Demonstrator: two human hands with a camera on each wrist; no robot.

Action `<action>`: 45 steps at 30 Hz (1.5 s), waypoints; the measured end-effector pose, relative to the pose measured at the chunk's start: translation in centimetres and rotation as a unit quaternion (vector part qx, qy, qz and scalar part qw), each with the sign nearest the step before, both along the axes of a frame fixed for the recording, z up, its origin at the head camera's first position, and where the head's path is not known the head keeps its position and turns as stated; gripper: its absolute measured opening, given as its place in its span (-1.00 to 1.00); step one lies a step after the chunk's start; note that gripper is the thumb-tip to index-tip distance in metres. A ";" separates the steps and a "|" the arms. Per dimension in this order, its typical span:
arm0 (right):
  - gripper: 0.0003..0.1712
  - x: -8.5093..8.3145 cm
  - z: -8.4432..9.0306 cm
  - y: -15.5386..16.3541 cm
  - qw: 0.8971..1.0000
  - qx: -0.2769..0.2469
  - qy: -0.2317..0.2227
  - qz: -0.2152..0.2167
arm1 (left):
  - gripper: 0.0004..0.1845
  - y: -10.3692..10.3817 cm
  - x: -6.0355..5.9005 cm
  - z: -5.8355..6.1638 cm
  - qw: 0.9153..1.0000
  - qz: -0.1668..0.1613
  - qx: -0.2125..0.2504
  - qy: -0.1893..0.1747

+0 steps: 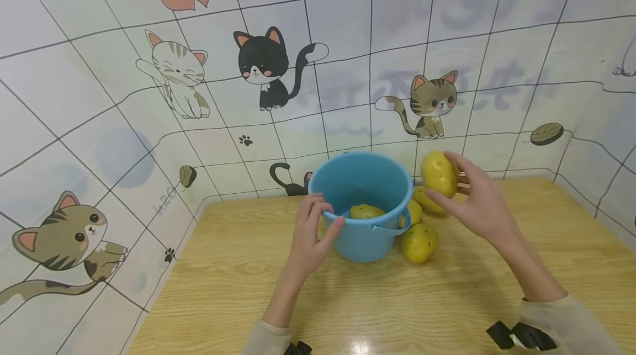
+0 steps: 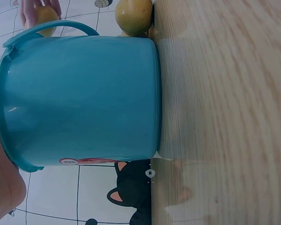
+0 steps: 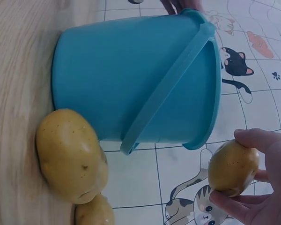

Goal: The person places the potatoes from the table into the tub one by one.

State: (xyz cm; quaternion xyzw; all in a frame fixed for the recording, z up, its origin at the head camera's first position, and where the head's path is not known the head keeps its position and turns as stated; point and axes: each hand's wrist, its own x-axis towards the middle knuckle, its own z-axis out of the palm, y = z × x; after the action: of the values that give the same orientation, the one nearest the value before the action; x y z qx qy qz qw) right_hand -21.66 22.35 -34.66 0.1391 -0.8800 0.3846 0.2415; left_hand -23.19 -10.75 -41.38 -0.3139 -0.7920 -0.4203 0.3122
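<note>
A blue plastic bucket [image 1: 365, 242] stands upright on the wooden table, one potato [image 1: 366, 211] visible inside it. My left hand [image 1: 309, 236] grips its near-left rim, fingers over the edge and thumb along the near side. Up and to the right of the bucket, my right hand [image 1: 482, 206] holds another potato [image 1: 439, 173] between thumb and fingers, clear of the table, as the right wrist view shows with that potato [image 3: 233, 168]. Against the bucket's right side lie several more potatoes [image 1: 419, 243], partly overlapping. The bucket's handle [image 3: 168, 89] hangs down on that side.
The light wood table [image 1: 238, 277] reaches back to a wall [image 1: 348, 112] covered in tile-patterned paper with cartoon cats. Side walls [image 1: 54, 139] close in at left and right. Dark straps [image 1: 521, 335] sit at both sleeve cuffs.
</note>
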 end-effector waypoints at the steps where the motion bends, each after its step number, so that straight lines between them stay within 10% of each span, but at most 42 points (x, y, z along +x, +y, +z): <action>1: -0.04 0.0 0.2 -0.2 1.000 0.001 0.000 0.000 | -0.76 0.0 0.0 0.0 1.000 0.000 0.000 -0.001; 45: -0.40 -0.8 0.9 -6.1 0.991 0.046 0.074 0.102 | -0.78 0.2 -0.1 0.1 1.000 -0.003 0.005 0.027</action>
State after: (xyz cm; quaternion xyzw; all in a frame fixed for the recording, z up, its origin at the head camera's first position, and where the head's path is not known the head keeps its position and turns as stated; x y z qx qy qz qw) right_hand -22.45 16.23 -33.80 0.2672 -0.8577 0.3550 0.2587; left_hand -23.24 -10.57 -41.30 -0.3256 -0.7803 -0.4168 0.3339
